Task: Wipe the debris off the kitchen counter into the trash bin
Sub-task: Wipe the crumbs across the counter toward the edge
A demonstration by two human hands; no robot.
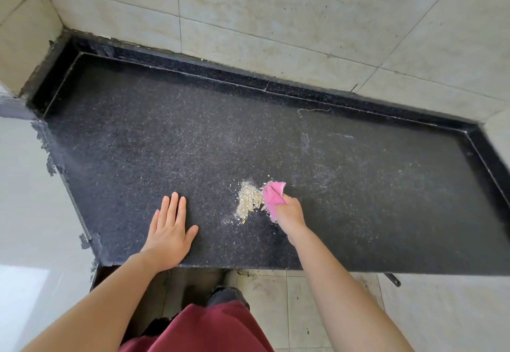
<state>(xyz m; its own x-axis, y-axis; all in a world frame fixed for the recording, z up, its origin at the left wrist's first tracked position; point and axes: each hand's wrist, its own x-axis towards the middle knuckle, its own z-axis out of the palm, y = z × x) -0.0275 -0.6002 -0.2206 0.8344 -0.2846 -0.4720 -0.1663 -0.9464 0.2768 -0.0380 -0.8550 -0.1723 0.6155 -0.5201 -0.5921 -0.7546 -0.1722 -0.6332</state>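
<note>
A small heap of pale, grainy debris (248,202) lies on the black speckled counter (171,136), near its front edge. My right hand (291,213) grips a pink cloth (271,195) pressed on the counter, touching the right side of the heap. My left hand (169,230) rests flat on the counter to the left of the debris, fingers spread, holding nothing. No trash bin is in view.
Tiled walls (276,20) close off the counter at the back and both ends, behind a raised black lip (248,75). Below the front edge are a tiled floor (298,310) and my dark red garment (209,327). A dark metal part (394,280) sticks out under the counter at right.
</note>
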